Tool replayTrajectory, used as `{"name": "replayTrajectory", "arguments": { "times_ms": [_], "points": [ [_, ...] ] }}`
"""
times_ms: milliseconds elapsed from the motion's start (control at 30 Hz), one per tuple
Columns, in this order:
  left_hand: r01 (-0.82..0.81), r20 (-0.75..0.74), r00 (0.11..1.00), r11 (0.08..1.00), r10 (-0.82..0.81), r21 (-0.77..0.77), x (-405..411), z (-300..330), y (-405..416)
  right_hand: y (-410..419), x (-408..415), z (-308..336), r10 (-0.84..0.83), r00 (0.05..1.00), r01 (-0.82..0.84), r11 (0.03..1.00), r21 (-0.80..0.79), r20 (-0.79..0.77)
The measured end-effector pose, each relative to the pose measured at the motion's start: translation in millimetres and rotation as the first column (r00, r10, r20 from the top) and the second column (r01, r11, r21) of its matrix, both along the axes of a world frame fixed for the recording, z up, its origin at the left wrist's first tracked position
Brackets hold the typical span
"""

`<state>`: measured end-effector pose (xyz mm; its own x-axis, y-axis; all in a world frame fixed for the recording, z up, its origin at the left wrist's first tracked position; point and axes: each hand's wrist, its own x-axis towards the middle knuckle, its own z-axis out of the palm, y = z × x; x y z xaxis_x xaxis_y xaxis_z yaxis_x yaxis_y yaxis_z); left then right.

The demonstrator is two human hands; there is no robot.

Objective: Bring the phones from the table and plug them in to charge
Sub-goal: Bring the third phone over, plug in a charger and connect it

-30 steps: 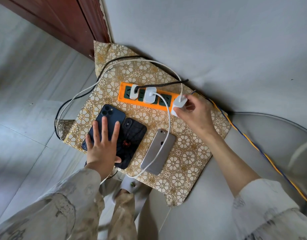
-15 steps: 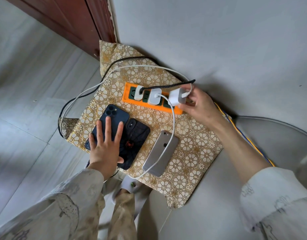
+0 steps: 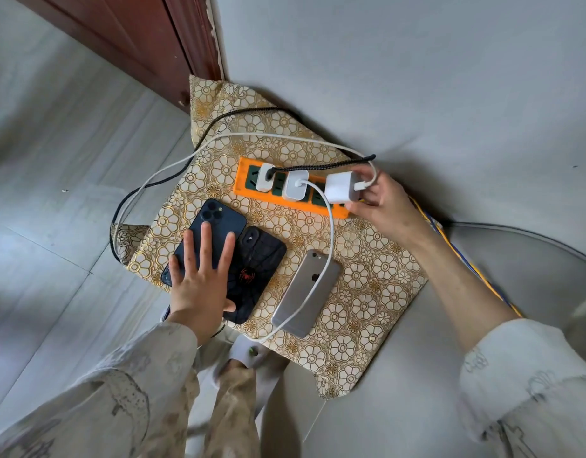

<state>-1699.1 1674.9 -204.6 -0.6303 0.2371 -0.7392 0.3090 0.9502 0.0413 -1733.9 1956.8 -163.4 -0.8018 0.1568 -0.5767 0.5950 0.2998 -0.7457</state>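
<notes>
The right hand (image 3: 380,203) grips the charger (image 3: 341,188) over the strip (image 3: 248,190); the left hand (image 3: 199,279) lies flat on two phones (image 3: 252,259). Misaligned prongs could jam or shove the strip.

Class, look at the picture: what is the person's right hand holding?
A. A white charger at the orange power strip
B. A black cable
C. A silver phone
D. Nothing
A: the right hand grips the white charger at the end of the orange power strip.

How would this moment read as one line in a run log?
step: plugging charger into strip | right hand: grips charger | left hand: flat on blue phone | silver phone: cabled
</notes>
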Motion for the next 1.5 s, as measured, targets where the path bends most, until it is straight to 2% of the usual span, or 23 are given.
{"name": "replayTrajectory", "arguments": {
  "times_ms": [300,500,600,733,833,933,1233,1433,1500],
  "points": [
    [-0.002,0.003,1.0,1.0,0.002,0.006,0,1,0,1,-4,-3,0.016,0.999,-0.015,0.999,-0.046,0.028],
    [0.003,-0.013,1.0,1.0,-0.003,0.002,0,1,0,2,-4,-2,0.06,0.997,-0.06,0.998,-0.015,0.048],
    [0.002,-0.011,1.0,1.0,-0.002,0.003,0,1,-1,-2,-4,0,0.111,0.993,-0.113,0.986,0.119,0.029],
    [-0.005,0.004,1.0,1.0,0.005,0.01,0,1,0,-15,-7,1,0.272,0.962,-0.239,0.866,0.439,-0.014],
    [-0.005,0.011,1.0,1.0,0.005,0.015,-1,1,0,-25,-8,-1,0.363,0.926,-0.263,0.816,0.514,-0.103],
    [-0.007,0.017,1.0,1.0,0.007,0.017,-1,3,0,-26,-6,0,0.46,0.882,-0.321,0.74,0.59,-0.098],
    [0.01,-0.024,1.0,1.0,-0.011,-0.01,-1,2,1,-35,-7,5,0.568,0.821,-0.438,0.574,0.692,0.048],
    [0.006,-0.039,0.999,1.0,-0.006,-0.006,-1,3,3,-38,-11,8,0.546,0.835,-0.445,0.592,0.672,0.071],
    [0.008,-0.032,0.999,1.0,-0.008,-0.005,-1,5,4,-39,-11,9,0.517,0.854,-0.429,0.631,0.646,0.062]
  ]
}}
